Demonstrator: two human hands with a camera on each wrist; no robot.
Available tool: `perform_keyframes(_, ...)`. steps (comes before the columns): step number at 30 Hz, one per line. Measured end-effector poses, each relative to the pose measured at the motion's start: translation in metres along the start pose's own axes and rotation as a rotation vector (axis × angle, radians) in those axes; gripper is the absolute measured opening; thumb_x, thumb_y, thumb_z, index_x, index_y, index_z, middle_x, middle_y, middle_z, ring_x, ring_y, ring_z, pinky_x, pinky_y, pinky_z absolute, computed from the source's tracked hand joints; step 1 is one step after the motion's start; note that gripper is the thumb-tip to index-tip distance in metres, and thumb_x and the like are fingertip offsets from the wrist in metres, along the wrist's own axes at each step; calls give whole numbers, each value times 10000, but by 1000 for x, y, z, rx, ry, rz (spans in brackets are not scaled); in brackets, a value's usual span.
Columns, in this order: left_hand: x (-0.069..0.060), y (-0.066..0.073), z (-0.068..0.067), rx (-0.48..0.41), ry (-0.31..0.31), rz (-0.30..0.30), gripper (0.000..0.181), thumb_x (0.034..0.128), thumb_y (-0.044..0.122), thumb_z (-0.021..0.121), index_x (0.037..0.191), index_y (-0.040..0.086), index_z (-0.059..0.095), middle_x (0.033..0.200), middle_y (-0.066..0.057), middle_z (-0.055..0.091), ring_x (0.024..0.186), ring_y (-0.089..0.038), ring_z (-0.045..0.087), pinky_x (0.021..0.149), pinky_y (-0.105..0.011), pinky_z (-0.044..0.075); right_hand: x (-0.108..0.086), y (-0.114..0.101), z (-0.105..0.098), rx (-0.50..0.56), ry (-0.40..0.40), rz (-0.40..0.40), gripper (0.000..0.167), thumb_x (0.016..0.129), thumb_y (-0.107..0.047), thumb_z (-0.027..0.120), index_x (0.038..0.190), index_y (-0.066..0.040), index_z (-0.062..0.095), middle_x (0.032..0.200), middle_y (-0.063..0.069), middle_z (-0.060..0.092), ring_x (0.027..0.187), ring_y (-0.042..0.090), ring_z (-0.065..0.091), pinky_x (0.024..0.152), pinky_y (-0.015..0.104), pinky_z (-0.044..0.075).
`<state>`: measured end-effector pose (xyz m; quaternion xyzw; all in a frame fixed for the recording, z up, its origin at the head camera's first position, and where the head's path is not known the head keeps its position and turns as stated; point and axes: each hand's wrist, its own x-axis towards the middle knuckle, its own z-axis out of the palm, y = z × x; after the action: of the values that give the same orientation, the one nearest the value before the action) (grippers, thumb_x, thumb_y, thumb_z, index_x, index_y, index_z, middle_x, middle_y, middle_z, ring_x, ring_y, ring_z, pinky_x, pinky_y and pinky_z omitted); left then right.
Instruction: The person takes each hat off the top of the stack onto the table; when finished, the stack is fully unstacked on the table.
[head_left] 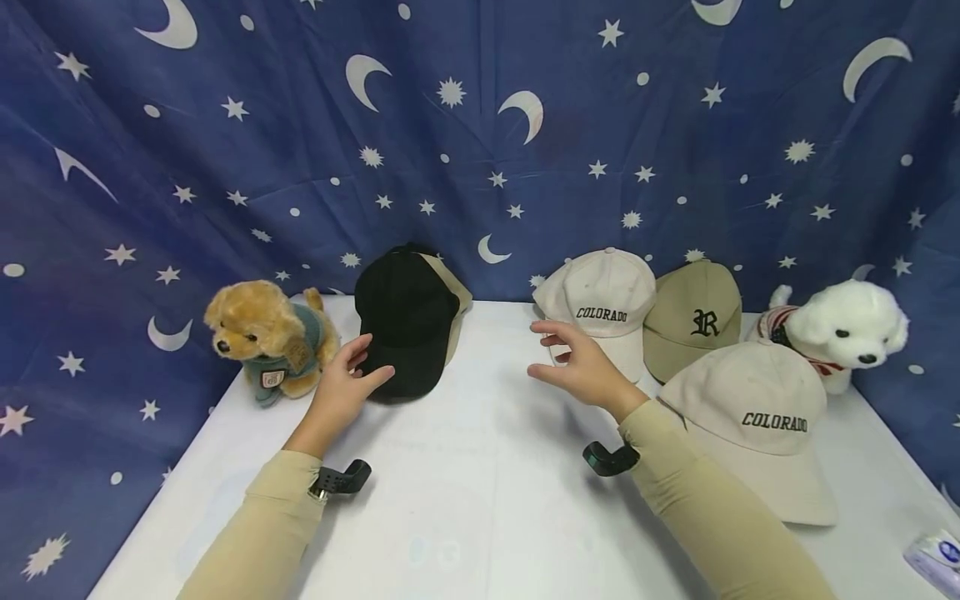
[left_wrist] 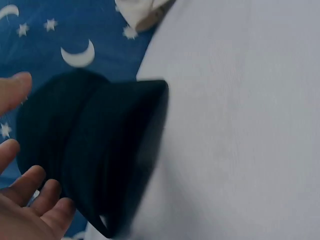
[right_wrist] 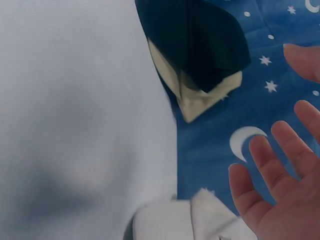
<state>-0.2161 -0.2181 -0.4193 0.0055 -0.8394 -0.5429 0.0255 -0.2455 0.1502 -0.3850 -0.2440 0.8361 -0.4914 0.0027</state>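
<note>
In the head view my left hand (head_left: 343,390) is held beside a black cap (head_left: 401,325), fingers spread and loosely bent, holding nothing; whether it touches the cap I cannot tell. A beige cap (head_left: 452,292) shows behind the black one. My right hand (head_left: 581,362), fingers apart and empty, is in front of a cream COLORADO cap (head_left: 609,296). In the left wrist view the black cap (left_wrist: 85,135) lies beyond the fingers of my left hand (left_wrist: 30,200). The right wrist view shows my right hand (right_wrist: 285,175) with the cream cap (right_wrist: 162,222) below.
An olive cap with an R (head_left: 693,317) and a second COLORADO cap (head_left: 757,417) are on the right. A brown plush dog (head_left: 262,333) sits left, a white plush dog (head_left: 843,329) right. A small package (head_left: 933,560) lies at the right edge of the white table (head_left: 450,500).
</note>
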Motion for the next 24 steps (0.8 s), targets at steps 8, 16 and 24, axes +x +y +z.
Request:
perform_keyframes(8,12,-16,-5,-17,6,-63,756,946,213,714,1550,15,305,1583,-186,300,1449,-356,269,1162,-468,261,39,-3,25,-3,-56,30,583,870,-206,778,1392,-76,554,1407,87,542,1239,276,539,979,457,472)
perform_keyframes(16,20,-25,-7,19,-20,-150,866,928,310,733,1596,95,225,1634,-150,205,1492,-347,178,1172,-473,237,72,-11,48,14,-103,96,624,866,-221,776,1423,-88,528,1454,76,515,1304,269,505,1004,435,468)
perform_keyframes(24,26,-27,-10,-7,-46,-175,916,923,257,736,1607,92,149,1626,-226,151,1489,-368,177,1166,-492,245,94,-17,63,13,-144,131,651,880,-235,760,1453,-87,488,1481,61,482,1337,272,468,1014,424,455)
